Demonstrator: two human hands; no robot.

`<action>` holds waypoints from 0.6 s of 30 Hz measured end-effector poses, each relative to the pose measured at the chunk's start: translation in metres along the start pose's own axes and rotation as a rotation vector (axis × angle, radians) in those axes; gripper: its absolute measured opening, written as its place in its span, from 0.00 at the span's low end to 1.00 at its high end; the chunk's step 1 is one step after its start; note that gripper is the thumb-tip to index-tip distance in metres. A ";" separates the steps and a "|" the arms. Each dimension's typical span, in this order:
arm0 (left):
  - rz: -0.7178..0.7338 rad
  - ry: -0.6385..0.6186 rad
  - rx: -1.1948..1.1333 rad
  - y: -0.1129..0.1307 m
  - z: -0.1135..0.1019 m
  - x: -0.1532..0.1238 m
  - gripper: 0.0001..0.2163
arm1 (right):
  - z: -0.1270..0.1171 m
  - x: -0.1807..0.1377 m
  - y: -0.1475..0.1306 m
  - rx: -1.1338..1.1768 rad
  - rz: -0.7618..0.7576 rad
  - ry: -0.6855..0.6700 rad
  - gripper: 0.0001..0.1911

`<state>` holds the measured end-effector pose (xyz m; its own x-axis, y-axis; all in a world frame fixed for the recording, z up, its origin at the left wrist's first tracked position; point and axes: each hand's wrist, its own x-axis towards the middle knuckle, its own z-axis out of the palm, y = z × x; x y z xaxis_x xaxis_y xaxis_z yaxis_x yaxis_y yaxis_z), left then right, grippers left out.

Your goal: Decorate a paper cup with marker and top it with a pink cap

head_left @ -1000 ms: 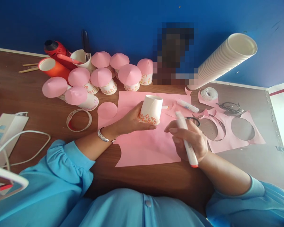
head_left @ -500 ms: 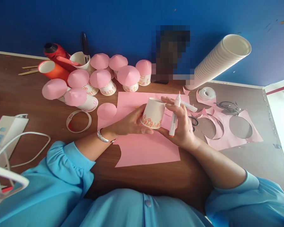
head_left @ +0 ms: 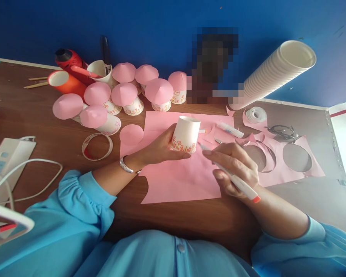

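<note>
My left hand (head_left: 161,148) grips an upside-down white paper cup (head_left: 185,134) with orange drawings along its rim, held above a pink paper sheet (head_left: 178,173). My right hand (head_left: 233,167) holds a white marker (head_left: 233,177) with an orange end cap. The marker's tip points at the cup's lower right edge and is close to it.
Several cups topped with pink paper cones (head_left: 123,94) stand at the back of the brown table (head_left: 31,115). A long stack of white cups (head_left: 273,73) leans at right. Cut pink paper with round holes (head_left: 291,157), scissors (head_left: 282,131), tape rolls (head_left: 97,146) and a power strip (head_left: 5,161) lie around.
My right hand left the cup's side, turned the marker from upright to writing grip and lowered to the right, tip now aimed at the cup. The left hand kept holding the cup.
</note>
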<state>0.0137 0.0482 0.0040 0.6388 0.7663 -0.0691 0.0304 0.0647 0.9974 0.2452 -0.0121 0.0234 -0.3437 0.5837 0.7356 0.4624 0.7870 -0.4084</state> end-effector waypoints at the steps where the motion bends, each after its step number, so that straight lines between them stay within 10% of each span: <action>1: 0.005 0.005 0.003 -0.001 0.000 0.000 0.32 | 0.000 0.001 -0.003 0.011 -0.018 -0.027 0.17; 18: 0.031 0.021 0.029 -0.002 0.001 0.001 0.32 | 0.005 0.003 -0.005 -0.019 -0.022 -0.062 0.09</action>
<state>0.0150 0.0479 0.0015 0.6238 0.7807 -0.0379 0.0332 0.0220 0.9992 0.2381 -0.0135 0.0248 -0.4036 0.5779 0.7093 0.4693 0.7963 -0.3817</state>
